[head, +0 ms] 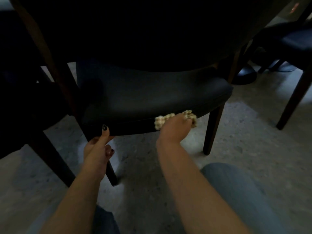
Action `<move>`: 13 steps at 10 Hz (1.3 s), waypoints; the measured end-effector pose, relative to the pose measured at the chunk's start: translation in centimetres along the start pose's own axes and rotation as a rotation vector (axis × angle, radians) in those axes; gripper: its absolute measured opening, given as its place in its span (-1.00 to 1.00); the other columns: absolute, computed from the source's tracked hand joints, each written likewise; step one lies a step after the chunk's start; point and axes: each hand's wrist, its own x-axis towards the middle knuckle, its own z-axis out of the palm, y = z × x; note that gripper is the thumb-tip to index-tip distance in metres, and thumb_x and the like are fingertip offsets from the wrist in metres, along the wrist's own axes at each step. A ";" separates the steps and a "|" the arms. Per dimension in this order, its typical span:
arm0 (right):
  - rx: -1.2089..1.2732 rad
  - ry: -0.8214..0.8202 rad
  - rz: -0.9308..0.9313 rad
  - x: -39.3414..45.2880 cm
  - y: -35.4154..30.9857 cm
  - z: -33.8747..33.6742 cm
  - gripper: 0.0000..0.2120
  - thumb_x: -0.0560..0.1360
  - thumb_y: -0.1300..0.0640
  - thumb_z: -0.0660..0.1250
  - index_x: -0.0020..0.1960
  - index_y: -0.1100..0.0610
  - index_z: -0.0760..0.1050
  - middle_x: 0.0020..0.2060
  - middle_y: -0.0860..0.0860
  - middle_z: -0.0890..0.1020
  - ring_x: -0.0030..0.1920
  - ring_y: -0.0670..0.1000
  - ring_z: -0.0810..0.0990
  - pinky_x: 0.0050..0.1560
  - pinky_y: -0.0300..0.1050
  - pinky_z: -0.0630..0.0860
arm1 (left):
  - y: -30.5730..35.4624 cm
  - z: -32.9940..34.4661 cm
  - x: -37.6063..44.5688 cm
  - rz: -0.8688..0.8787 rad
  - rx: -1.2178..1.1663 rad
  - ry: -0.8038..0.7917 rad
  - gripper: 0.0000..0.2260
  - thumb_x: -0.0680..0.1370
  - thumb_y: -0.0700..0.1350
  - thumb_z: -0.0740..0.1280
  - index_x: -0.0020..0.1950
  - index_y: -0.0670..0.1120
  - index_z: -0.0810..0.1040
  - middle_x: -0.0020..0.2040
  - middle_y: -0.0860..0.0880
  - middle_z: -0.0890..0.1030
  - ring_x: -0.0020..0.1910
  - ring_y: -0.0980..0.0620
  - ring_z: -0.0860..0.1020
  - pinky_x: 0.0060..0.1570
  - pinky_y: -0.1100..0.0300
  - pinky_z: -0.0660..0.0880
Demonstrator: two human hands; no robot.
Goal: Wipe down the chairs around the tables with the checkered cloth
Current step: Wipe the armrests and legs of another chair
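Wiping the front edge of the dark chair (152, 97).

I see my right hand (175, 129) curled around the bunched checkered cloth (163, 120), pressing it against the chair's front rim, toward its right front leg. My left hand (99, 149) pinches the same rim near the left front leg, thumb on top.

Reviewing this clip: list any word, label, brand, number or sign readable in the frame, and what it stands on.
No readable text anywhere in the head view.
A small red and white mark shows at the top right edge, too blurred and dark to read.
The checkered cloth, the chair seat and the floor bear no lettering.
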 end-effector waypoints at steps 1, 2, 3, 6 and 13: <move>-0.011 -0.089 0.178 -3.8 1.4 1.3 -0.58 0.63 0.28 -0.01 0.44 0.42 0.08 0.29 0.46 0.30 0.19 0.47 0.35 0.18 0.29 0.36 | 0.2 0.1 0.0 0.013 0.014 -0.007 -0.33 0.23 0.32 0.44 0.16 -0.12 0.58 0.02 0.00 0.69 -0.51 0.20 0.39 -0.18 0.16 0.46; -0.125 -0.254 0.254 -6.7 2.9 1.9 -0.65 0.60 0.34 0.04 0.35 0.43 0.23 0.22 0.44 0.40 0.03 0.37 0.47 0.03 0.14 0.49 | -0.1 -0.4 0.6 -0.034 0.032 0.035 -0.51 0.37 0.26 0.44 0.04 -0.11 0.59 -0.05 -0.07 0.67 -0.25 0.05 0.60 -0.13 0.09 0.52; -0.107 -0.366 0.158 -9.7 2.6 3.3 -0.79 0.58 0.32 0.12 0.13 0.12 0.43 -0.08 0.14 0.55 -0.10 0.01 0.58 0.12 -0.04 0.53 | -1.1 -0.2 1.0 0.021 0.156 0.085 -0.83 0.58 -0.15 0.30 -0.17 -0.02 0.62 -0.08 -0.10 0.69 -0.27 0.11 0.63 -0.30 0.20 0.49; -1.416 -0.921 -1.376 -4.2 5.2 6.9 -0.45 0.59 0.19 0.12 0.53 0.20 0.04 0.52 0.14 0.12 0.53 0.11 0.02 0.51 -0.03 -0.04 | -1.4 -1.8 2.6 -0.011 0.281 0.175 -0.90 0.55 -0.26 0.29 -0.14 -0.13 0.55 -0.28 -0.10 0.59 -0.29 -0.02 0.54 -0.30 0.14 0.53; -1.560 -0.858 -1.662 9.2 -4.1 -4.4 -0.54 0.36 0.38 0.26 0.26 0.33 0.50 0.25 0.21 0.55 0.29 0.18 0.51 0.35 0.16 0.29 | -0.8 -1.4 1.6 0.025 0.110 0.061 -0.33 0.14 0.38 0.46 -0.01 -0.11 0.63 -0.29 -0.09 0.49 -0.53 0.16 0.36 -0.21 0.10 0.46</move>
